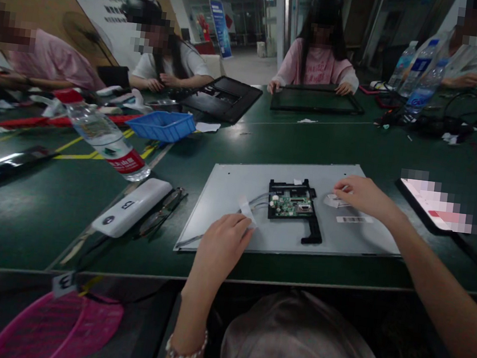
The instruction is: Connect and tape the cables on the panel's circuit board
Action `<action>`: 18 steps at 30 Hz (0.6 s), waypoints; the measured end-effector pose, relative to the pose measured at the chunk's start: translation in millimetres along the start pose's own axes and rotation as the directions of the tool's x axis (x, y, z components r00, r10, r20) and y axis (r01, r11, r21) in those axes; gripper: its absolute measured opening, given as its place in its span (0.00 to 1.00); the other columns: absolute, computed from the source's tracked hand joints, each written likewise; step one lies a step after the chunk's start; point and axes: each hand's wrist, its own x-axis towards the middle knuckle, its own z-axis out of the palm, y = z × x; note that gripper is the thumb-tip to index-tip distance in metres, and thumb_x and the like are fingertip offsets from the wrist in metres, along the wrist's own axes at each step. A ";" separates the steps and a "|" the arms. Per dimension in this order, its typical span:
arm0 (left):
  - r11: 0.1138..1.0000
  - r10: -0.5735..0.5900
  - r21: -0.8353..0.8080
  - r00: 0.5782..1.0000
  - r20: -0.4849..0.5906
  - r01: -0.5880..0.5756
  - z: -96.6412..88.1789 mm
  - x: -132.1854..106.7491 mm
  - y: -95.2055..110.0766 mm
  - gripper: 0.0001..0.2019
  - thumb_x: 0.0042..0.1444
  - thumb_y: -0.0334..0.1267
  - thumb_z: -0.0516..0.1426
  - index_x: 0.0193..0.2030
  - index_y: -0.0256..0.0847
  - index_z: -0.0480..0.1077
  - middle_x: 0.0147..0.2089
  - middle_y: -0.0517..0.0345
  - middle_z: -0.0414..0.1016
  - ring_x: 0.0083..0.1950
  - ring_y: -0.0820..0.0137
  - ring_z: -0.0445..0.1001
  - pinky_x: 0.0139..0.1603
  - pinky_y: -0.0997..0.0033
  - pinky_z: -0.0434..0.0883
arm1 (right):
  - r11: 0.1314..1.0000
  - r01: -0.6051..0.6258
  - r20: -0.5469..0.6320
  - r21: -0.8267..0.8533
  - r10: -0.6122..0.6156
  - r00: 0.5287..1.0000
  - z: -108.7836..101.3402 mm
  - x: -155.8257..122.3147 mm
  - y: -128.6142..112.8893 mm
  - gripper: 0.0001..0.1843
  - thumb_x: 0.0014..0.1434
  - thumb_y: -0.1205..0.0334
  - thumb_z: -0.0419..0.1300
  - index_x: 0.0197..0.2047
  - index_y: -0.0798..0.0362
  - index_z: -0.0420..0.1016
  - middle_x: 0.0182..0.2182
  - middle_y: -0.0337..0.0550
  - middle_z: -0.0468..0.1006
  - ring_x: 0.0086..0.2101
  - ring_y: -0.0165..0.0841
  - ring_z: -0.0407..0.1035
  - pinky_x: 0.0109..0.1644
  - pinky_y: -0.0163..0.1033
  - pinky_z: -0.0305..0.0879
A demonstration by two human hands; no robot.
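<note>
While the grey panel (pixel 229 184) lies flat, long axis left-right, on the green table (pixel 346 142), its circuit board (pixel 289 206) sits between left hand (pixel 224 237) and right hand (pixel 362 194), held apart; grip indeterminable.

Flat grey metal panel (pixel 275 235) lay on green table (pixel 242 145), near the front edge. Green rectangular circuit board (pixel 293 204) sat in black plastic bracket (pixel 312 229), mid-panel. Left of panel, in order outward: dark-framed eyeglasses (pixel 159 216), white oblong plastic device (pixel 134 207). Clear red-capped plastic bottle (pixel 107 138) was behind the device; blue rectangular plastic tray (pixel 161 133), farther back. Black slab phone (pixel 427 206) lay right of panel; black rectangular frame (pixel 315 111), behind panel, across table.
</note>
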 end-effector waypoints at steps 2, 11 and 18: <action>0.999 0.021 0.040 1.000 0.016 -0.022 -1.4 2.3 0.5 0.07 0.61 0.31 0.53 0.42 0.40 0.72 0.43 0.51 0.76 0.45 0.61 0.74 0.48 0.60 0.70 | 1.000 0.000 -0.007 -0.001 0.000 1.000 1.4 0.7 0.7 0.15 0.59 0.55 0.54 0.38 0.53 0.80 0.40 0.48 0.78 0.36 0.37 0.73 0.42 0.42 0.68; 0.995 0.060 0.078 0.997 0.049 -0.063 -5.7 4.5 -2.1 0.07 0.60 0.34 0.55 0.44 0.40 0.72 0.44 0.51 0.76 0.45 0.60 0.74 0.47 0.60 0.70 | 1.000 0.005 -0.022 -0.014 -0.005 1.000 -0.9 -2.5 -4.3 0.15 0.60 0.56 0.53 0.39 0.54 0.79 0.39 0.50 0.78 0.36 0.38 0.73 0.43 0.43 0.67; 0.979 0.075 0.196 0.995 -0.060 -0.062 -12.3 9.6 -2.7 0.09 0.60 0.29 0.52 0.40 0.40 0.73 0.40 0.51 0.78 0.41 0.62 0.75 0.44 0.62 0.69 | 1.000 -0.002 -0.033 -0.026 0.001 0.999 -1.1 -2.9 -3.1 0.15 0.60 0.56 0.53 0.39 0.54 0.78 0.39 0.49 0.78 0.37 0.37 0.73 0.44 0.42 0.67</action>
